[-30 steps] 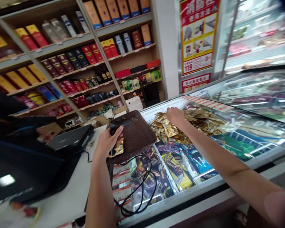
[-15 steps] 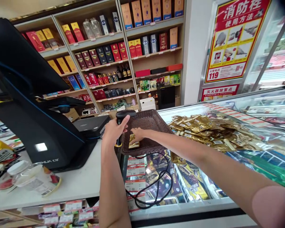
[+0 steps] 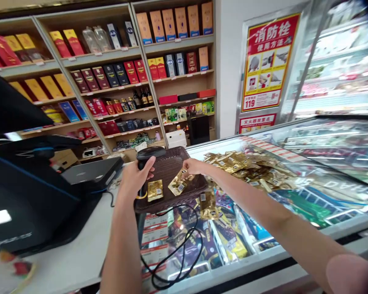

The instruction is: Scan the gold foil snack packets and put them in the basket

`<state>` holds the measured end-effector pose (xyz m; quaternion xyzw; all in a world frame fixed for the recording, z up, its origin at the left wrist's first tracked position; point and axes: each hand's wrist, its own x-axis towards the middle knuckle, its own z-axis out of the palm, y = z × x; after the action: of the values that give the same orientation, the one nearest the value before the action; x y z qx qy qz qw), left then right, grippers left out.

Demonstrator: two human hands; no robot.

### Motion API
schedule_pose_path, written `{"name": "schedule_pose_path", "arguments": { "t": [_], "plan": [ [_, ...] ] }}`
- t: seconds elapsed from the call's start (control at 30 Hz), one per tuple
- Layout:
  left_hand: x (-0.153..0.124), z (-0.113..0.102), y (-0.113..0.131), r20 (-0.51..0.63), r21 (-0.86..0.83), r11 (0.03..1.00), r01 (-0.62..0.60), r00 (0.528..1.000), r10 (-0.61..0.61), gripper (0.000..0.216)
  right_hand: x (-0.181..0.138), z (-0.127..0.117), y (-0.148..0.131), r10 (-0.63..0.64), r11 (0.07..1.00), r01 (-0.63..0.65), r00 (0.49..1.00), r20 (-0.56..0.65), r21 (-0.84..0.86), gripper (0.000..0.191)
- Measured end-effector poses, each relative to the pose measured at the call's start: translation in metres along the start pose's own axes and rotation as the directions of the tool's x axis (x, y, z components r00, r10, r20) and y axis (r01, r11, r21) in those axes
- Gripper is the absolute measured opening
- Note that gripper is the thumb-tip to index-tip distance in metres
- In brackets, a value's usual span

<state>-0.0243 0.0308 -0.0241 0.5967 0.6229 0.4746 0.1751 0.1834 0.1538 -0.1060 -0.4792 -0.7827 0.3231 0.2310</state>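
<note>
My left hand [image 3: 135, 177] is wrapped round the black handheld scanner [image 3: 147, 154] at the left edge of a brown woven basket [image 3: 171, 165]. One gold packet [image 3: 155, 190] lies in the basket. Over the basket, my right hand [image 3: 194, 166] pinches a second gold packet [image 3: 178, 183] by its top corner. A heap of the same gold packets [image 3: 248, 167] lies on the freezer's glass lid to the right. Another gold packet [image 3: 207, 201] lies just in front of the basket.
A black till screen and stand [image 3: 27, 196] fill the left on the white counter [image 3: 79, 253]. The scanner's black cable [image 3: 174, 253] loops over the freezer glass [image 3: 294, 204]. Shelves of boxed bottles [image 3: 116, 73] stand behind. A red fire-hydrant poster [image 3: 265, 61] hangs on the wall.
My right hand has left the basket floor, where one gold packet now lies, and holds another packet above the basket. The view has swung slightly; my left hand stays on the scanner.
</note>
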Motion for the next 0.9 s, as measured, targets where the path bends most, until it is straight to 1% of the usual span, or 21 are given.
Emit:
{"name": "schedule_pose_path", "arguments": {
  "t": [0.03, 0.1, 0.17, 0.27, 0.37, 0.47, 0.63, 0.77, 0.9],
  "plan": [
    [0.001, 0.005, 0.001, -0.007, -0.022, 1.000, -0.002, 1.000, 0.002, 0.055, -0.013, -0.013, 0.010, 0.021, 0.997, -0.019, 0.999, -0.027, 0.079, 0.038],
    [0.003, 0.015, 0.001, 0.004, -0.060, 0.998, -0.001, 1.000, 0.002, 0.053, -0.038, -0.037, 0.027, 0.046, 0.971, -0.034, 0.998, -0.042, 0.239, 0.046],
    [0.003, 0.024, 0.002, 0.057, -0.078, 0.997, 0.009, 0.998, -0.004, 0.053, -0.058, -0.058, 0.037, 0.075, 0.926, -0.060, 0.997, -0.026, 0.372, 0.047],
    [0.001, 0.036, 0.005, 0.163, -0.089, 0.996, 0.023, 0.987, -0.009, 0.053, -0.075, -0.083, 0.042, 0.150, 0.889, -0.109, 0.987, -0.059, 0.444, 0.032],
    [-0.004, 0.047, 0.010, 0.238, -0.102, 0.994, 0.049, 0.971, -0.024, 0.052, -0.079, -0.099, 0.044, 0.165, 0.887, -0.095, 0.979, -0.119, 0.451, 0.022],
    [-0.011, 0.058, 0.017, 0.295, -0.064, 0.997, 0.051, 0.955, -0.030, 0.053, -0.078, -0.107, 0.050, 0.150, 0.896, -0.081, 0.981, -0.126, 0.436, 0.020],
    [-0.020, 0.071, 0.026, 0.352, 0.032, 0.999, -0.026, 0.936, 0.013, 0.052, -0.078, -0.110, 0.059, 0.184, 0.878, -0.094, 0.971, -0.151, 0.468, 0.023],
    [-0.023, 0.074, 0.034, 0.320, 0.075, 0.997, -0.027, 0.947, 0.001, 0.052, -0.078, -0.111, 0.060, 0.217, 0.876, -0.128, 0.966, -0.142, 0.464, 0.025],
    [-0.025, 0.075, 0.039, 0.281, 0.074, 0.997, -0.024, 0.960, 0.002, 0.052, -0.078, -0.110, 0.060, 0.221, 0.889, -0.138, 0.964, -0.147, 0.436, 0.024]
  ]
}}
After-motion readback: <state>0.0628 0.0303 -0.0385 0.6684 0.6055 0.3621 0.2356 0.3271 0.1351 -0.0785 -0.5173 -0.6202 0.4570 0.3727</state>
